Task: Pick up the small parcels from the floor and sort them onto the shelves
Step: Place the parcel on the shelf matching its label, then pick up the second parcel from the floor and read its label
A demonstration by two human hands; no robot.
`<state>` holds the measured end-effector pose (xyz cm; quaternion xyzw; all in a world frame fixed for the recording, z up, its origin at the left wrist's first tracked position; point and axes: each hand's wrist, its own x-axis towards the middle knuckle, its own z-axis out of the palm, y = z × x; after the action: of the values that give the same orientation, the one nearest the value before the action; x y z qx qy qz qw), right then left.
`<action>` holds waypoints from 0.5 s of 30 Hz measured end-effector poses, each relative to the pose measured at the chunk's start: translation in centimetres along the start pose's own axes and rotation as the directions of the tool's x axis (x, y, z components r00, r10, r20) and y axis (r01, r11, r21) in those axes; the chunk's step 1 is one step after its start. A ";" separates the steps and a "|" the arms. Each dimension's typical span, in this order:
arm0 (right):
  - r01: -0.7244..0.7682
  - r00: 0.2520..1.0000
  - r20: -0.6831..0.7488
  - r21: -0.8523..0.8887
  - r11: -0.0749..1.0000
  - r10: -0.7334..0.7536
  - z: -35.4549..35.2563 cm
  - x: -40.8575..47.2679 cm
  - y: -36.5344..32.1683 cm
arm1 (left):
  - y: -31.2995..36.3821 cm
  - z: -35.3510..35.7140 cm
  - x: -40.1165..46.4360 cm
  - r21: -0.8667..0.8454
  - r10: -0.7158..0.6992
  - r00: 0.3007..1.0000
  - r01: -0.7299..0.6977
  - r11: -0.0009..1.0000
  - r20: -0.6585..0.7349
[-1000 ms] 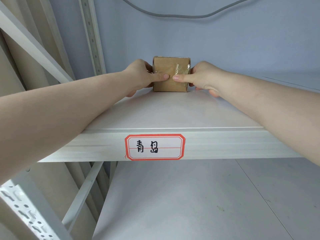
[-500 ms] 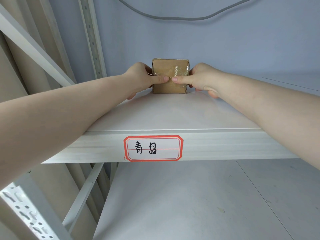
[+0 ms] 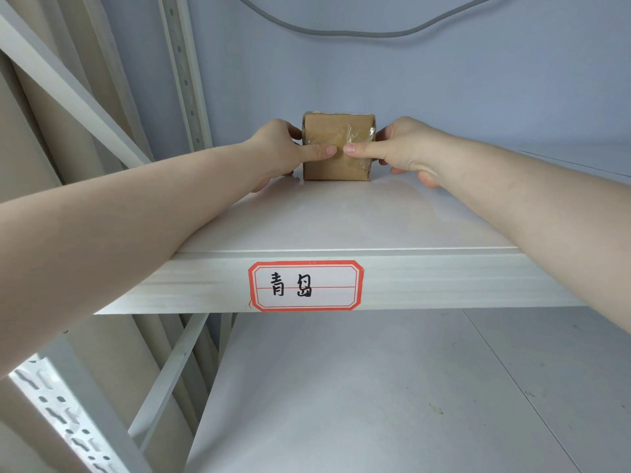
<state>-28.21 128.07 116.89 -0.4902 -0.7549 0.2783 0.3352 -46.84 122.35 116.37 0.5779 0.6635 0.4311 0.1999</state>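
Observation:
A small brown cardboard parcel (image 3: 336,131), wrapped with clear tape, stands on the white shelf board (image 3: 341,227) near the back wall. My left hand (image 3: 285,150) grips its left side with the thumb across the front face. My right hand (image 3: 397,150) grips its right side, thumb on the front as well; the two thumb tips nearly touch. The parcel's bottom rests on the board. A red-bordered label (image 3: 305,285) with handwritten characters is stuck on the shelf's front edge.
A lower white shelf board (image 3: 392,387) lies beneath. Perforated metal uprights (image 3: 184,80) and a diagonal brace (image 3: 68,83) stand at the left. A grey cable (image 3: 358,31) sags along the wall above. Beige curtain hangs at the far left.
The parcel and both hands stay in the same grip; the parcel has shifted very slightly toward the back wall and the view has moved a little.

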 end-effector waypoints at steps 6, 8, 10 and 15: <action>-0.034 0.999 0.013 0.064 0.997 0.034 -0.7 -1.2 -0.5 | 1.2 -0.9 -1.2 0.047 -0.068 0.998 0.067 0.997 0.002; -0.056 0.998 -0.012 0.123 0.991 0.058 -1.4 -1.5 -0.8 | 2.1 -1.9 -1.8 0.024 -0.084 0.996 0.084 0.996 -0.007; -0.068 0.994 -0.066 0.197 0.978 0.083 -2.3 -2.2 -1.3 | 2.9 -3.1 -2.4 -0.050 -0.069 0.997 0.067 0.996 -0.042; 0.059 0.982 -0.185 0.402 0.914 0.018 -3.6 -6.7 -3.3 | 3.6 -5.7 -6.5 -0.236 0.022 0.982 -0.067 0.969 -0.185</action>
<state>-25.27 121.03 120.07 -0.4258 -0.6512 0.3787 0.5013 -47.35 114.12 120.87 0.5225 0.6084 0.5636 0.1978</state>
